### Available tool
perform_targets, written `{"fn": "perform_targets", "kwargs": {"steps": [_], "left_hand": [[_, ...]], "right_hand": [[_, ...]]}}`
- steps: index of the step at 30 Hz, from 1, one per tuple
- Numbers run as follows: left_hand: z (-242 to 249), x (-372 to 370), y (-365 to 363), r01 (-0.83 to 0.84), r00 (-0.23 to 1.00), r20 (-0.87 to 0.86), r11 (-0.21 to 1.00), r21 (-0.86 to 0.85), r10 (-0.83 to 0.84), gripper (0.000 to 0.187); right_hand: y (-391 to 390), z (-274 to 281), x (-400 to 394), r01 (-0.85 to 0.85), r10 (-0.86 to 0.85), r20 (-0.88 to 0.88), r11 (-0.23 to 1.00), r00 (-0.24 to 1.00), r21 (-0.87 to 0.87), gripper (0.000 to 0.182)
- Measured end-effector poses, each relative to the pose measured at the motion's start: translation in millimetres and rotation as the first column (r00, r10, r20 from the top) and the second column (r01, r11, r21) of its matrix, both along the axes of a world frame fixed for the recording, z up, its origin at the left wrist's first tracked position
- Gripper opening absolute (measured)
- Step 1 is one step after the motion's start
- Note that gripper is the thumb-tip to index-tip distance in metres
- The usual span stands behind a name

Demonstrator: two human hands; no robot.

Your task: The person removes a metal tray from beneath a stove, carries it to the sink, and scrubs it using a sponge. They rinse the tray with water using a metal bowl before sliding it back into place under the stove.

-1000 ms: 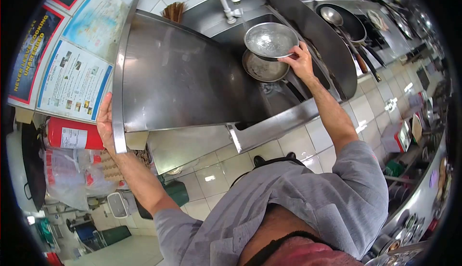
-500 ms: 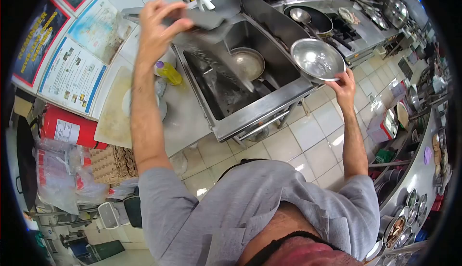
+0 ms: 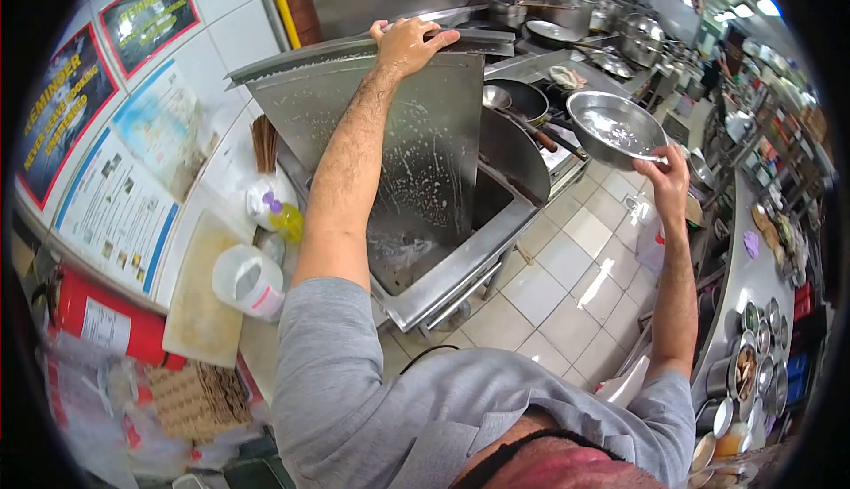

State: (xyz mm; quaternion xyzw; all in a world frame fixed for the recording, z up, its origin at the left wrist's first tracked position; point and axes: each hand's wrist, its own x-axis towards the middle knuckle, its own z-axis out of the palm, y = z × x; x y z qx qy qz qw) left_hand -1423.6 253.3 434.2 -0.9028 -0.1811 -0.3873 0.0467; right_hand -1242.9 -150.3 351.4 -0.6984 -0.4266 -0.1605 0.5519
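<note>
Over the sink (image 3: 434, 290), my left hand (image 3: 409, 46) grips the top edge of a wide stainless steel panel (image 3: 429, 126). Water drops and suds streak the panel, which stands tilted up and hides most of the basin. Its folded top edge reaches out on both sides of my hand. Out to the right, my right hand (image 3: 669, 177) holds a shallow round metal bowl (image 3: 611, 130) by its near rim, above the tiled floor. The bowl's shiny inside faces up, tipped a little.
A black frying pan (image 3: 527, 100) and pots (image 3: 567, 13) sit on the stove. On the left counter are a white plastic container (image 3: 248, 284), a yellow bottle (image 3: 286, 221) and a cutting board (image 3: 204, 285). A red fire extinguisher (image 3: 111, 316) is at the counter's left.
My left hand has swung the panel up, so it now covers the basin where a pan was visible. The bowl moved slightly right with my right hand. The view has tilted up.
</note>
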Motion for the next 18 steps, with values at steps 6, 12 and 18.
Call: {"fn": "perform_targets", "kwargs": {"steps": [6,12,18], "left_hand": [[7,27,14,-0.022,0.998,-0.054,0.999,-0.029,0.021,0.058],[-4,66,-21,0.213,0.976,-0.077,0.971,0.110,-0.206,0.049],[-3,67,-2,0.297,0.945,-0.175,0.947,0.118,-0.275,0.057]], "right_hand": [[44,66,-26,0.099,-0.097,0.057,0.995,0.994,-0.029,0.039],[99,122,-55,0.161,-0.146,0.101,0.975,0.984,-0.151,0.046],[136,152,-76,0.313,-0.210,0.328,0.900,0.921,-0.303,0.047]]}}
